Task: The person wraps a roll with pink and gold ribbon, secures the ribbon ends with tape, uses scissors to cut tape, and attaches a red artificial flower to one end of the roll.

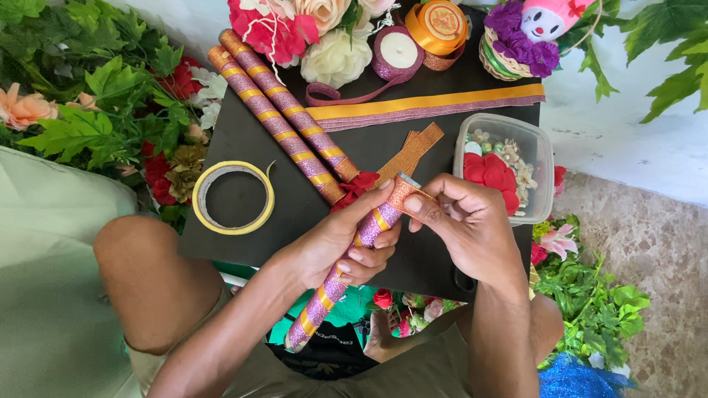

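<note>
My left hand (335, 247) grips a stick (324, 295) wrapped in purple glitter ribbon with gold stripes, held slanted over my lap. My right hand (464, 221) pinches an orange glitter ribbon strip (405, 193) against the stick's upper end. Two finished wrapped sticks (276, 110) lie side by side on the black board (243, 140), with a red fabric flower (358, 188) at their lower ends. Loose orange strips (413, 151) lie just behind my fingers.
A yellow tape roll (233, 197) lies at the board's left. A clear plastic box (505, 166) of red flowers and beads sits at right. Purple and orange ribbon spools (417, 40), artificial flowers, green leaves and a small basket (512, 48) ring the board.
</note>
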